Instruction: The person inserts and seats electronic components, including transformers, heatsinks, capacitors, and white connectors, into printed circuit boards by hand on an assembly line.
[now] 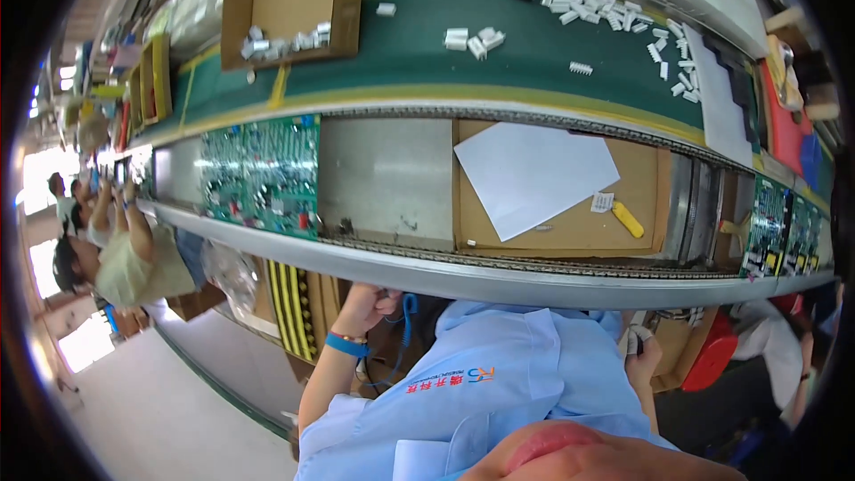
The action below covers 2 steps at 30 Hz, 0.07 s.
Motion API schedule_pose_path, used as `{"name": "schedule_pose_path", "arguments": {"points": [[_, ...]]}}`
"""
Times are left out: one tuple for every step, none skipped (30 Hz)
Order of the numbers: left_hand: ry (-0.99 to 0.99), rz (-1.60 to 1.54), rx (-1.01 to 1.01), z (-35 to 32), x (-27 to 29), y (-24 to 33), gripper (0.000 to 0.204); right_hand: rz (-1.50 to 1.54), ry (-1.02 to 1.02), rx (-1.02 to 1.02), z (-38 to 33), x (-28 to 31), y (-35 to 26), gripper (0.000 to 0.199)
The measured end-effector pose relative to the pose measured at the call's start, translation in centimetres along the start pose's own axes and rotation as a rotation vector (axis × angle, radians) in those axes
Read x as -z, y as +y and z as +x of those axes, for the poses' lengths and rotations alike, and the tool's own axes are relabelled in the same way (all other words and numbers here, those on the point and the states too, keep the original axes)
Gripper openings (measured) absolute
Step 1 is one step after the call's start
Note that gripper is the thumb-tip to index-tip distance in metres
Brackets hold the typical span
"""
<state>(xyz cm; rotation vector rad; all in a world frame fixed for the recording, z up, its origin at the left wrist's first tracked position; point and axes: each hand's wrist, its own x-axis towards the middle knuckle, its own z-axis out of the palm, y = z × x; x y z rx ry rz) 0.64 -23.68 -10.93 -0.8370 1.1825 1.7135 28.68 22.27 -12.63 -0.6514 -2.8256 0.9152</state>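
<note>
My left hand (367, 306) is just below the near conveyor rail (401, 274), its fingers curled in. Whether they hold anything is hidden. A blue wrist strap (347, 345) circles that wrist, and a blue coiled cord (410, 316) hangs beside the hand. Low at my right side, by an open carton (679, 347), my right hand (643, 361) is closed around something small, whitish and dark, too small to name. A green circuit board (260, 176) with many parts rests across the rails to the left. Further boards (782, 230) sit at the right end.
Between the rails lies a cardboard tray (659, 187) with white paper (539, 176) and a yellow-handled tool (627, 219). Loose white connectors (592, 7) are scattered over the green shelf (401, 49) beyond. A carton (347, 13) stands there. Red stool (711, 354) right; co-workers (134, 267) left.
</note>
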Motion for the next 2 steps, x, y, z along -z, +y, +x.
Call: {"name": "schedule_pose_path", "arguments": {"points": [[0.087, 0.134, 0.009, 0.4, 0.8, 0.3, 0.021, -0.1, -0.109, -0.461, -4.9, -2.2, 3.7, 0.02], [-0.08, 0.085, 0.074, 2.3, 1.5, 0.5, 0.024, -0.087, -0.09, -0.49, -6.8, -1.2, 3.1, 0.02]]}}
